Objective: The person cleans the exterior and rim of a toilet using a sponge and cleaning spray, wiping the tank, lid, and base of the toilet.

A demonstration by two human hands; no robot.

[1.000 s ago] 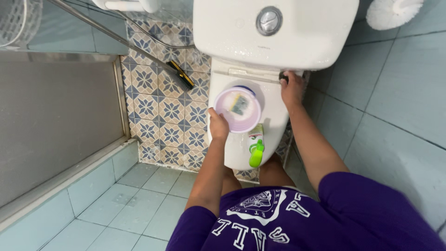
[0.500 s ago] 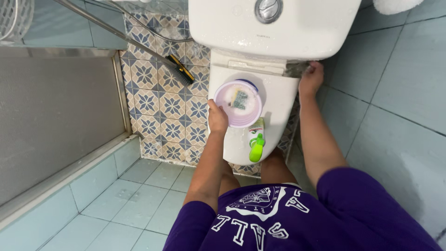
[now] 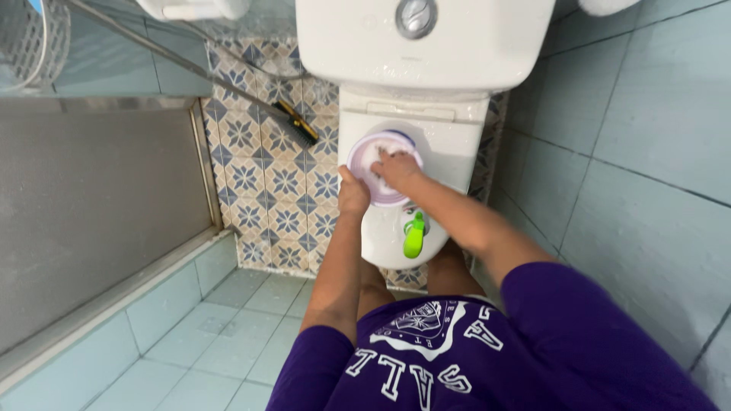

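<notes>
Brush on patterned floor tiles at left, then left hand with fingers clamped on the near rim of a lilac bowl resting on the closed toilet lid, right hand reaching inside it, finger grip hidden, green-capped bottle just below.

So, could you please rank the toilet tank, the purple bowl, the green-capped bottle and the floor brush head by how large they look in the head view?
1. Toilet tank, by far the largest.
2. Purple bowl, partly covered by both hands.
3 and 4. Green-capped bottle and floor brush head look alike; the bottle is partly hidden, so I won't rank them.
</notes>
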